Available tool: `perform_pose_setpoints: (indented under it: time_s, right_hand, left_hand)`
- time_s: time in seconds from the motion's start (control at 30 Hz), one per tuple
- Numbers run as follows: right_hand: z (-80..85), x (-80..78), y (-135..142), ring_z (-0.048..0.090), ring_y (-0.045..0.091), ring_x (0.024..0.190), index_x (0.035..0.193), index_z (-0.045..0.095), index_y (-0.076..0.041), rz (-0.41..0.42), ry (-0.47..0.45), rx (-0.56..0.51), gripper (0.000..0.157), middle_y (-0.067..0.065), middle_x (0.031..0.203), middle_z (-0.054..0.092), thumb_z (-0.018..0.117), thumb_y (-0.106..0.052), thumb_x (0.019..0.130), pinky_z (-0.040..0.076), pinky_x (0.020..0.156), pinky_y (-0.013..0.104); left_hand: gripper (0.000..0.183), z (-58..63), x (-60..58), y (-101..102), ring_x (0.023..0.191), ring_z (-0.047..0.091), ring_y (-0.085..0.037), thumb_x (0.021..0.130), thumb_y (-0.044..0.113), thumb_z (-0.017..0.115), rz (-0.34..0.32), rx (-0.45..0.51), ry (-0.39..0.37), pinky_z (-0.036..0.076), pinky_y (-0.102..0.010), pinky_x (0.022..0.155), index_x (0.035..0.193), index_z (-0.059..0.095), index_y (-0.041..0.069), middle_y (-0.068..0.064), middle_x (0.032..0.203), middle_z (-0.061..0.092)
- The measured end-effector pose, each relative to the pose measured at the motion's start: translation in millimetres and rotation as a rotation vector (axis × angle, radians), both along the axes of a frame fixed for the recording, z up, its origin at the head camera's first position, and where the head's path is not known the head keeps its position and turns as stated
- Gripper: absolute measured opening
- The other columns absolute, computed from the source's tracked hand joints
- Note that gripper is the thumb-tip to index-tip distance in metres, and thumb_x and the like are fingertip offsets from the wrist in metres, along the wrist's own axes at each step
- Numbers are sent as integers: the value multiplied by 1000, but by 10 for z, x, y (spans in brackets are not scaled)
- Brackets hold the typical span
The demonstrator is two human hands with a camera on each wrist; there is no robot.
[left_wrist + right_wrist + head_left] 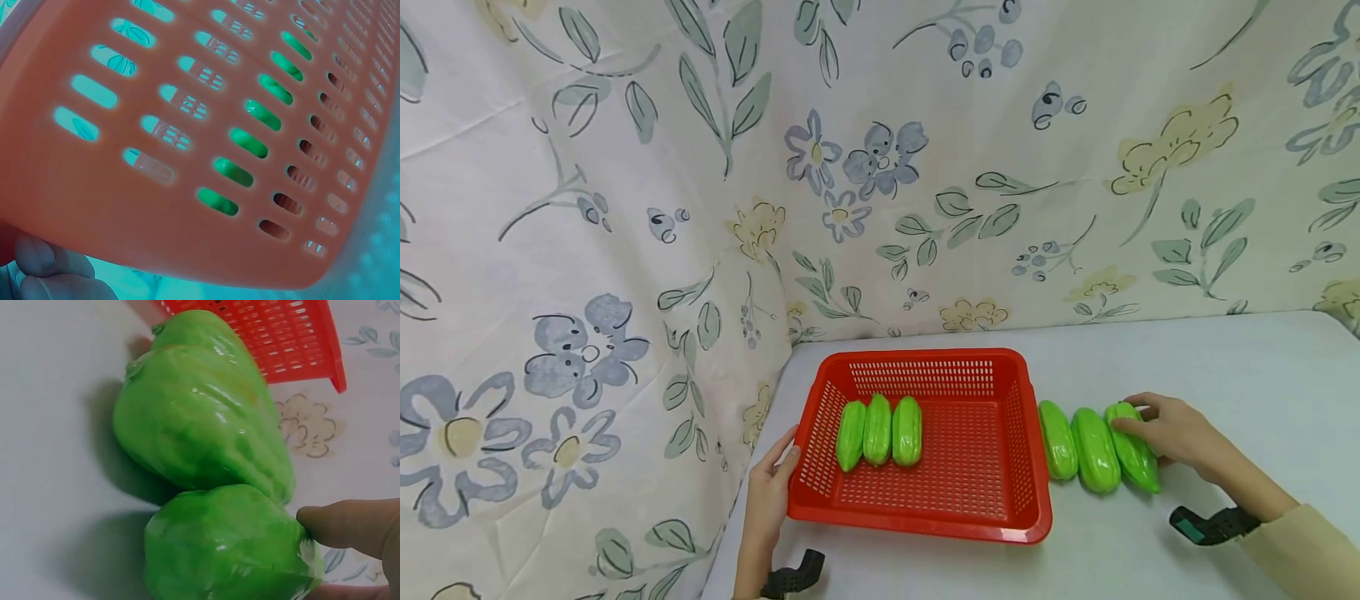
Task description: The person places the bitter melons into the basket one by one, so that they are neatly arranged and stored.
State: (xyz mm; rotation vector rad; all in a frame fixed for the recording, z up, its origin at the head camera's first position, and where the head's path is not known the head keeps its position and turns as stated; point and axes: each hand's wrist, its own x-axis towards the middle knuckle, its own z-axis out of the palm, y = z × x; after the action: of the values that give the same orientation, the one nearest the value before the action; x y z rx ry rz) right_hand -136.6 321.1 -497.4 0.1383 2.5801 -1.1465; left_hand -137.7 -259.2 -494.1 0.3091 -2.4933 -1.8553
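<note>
At its left rim, a red plastic basket [917, 523] is held by my left hand [767, 492]; fingertips [53, 256] show by the basket's edge in the left wrist view. Three glossy green gourds lie side by side inside it, the middle gourd [877, 429] among them. Outside, right of the basket, three more stand in a row on the table. My right hand [1172, 429] grips the rightmost gourd [1138, 467] by its far end, thumb on one side; the right wrist view shows this gourd [219, 544] touching its neighbour [194, 419]. The fingers' far side is hidden.
A white table [1262, 375] carries everything. Behind and to the left hangs a floral cloth [880, 250]. The basket's right wall [1028, 442] stands close beside the leftmost loose gourd [1057, 442]. Perforated basket floor [966, 467] shows right of the gourds inside.
</note>
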Motion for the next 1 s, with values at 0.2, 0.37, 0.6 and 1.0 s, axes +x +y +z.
perform_pose_setpoints:
  time_s: [0.2, 0.37, 0.6, 1.0]
  right_hand:
    - [150, 14, 43, 69, 41, 102, 148, 36, 16, -4, 40, -11, 78, 50, 140, 40, 60, -44, 104, 65, 69, 40]
    - [329, 32, 70, 69, 37, 102, 150, 35, 15, -6, 72, -33, 79, 50, 142, 38, 60, -45, 105, 65, 71, 40]
    - [508, 51, 103, 69, 35, 101, 151, 34, 14, -5, 114, -27, 79, 49, 141, 40, 59, -46, 105, 65, 70, 40]
    - [721, 112, 82, 70, 30, 100, 152, 34, 13, -5, 161, -43, 76, 41, 134, 55, 58, -43, 106, 65, 68, 36]
  left_hand:
    - [47, 5, 2, 3, 94, 73, -24, 108, 38, 55, 1, 10, -10, 65, -31, 75, 154, 54, 24, -18, 139, 65]
    - [47, 7, 4, 4, 94, 72, -24, 108, 38, 55, 4, 16, -15, 65, -31, 75, 154, 54, 24, -19, 138, 65]
    - [47, -6, 1, 4, 95, 72, -24, 108, 39, 55, 6, 13, -14, 64, -31, 75, 153, 54, 25, -18, 139, 65]
    - [48, -17, 13, 19, 96, 73, -26, 108, 37, 55, 18, -1, -5, 65, -33, 77, 154, 53, 23, -19, 141, 64]
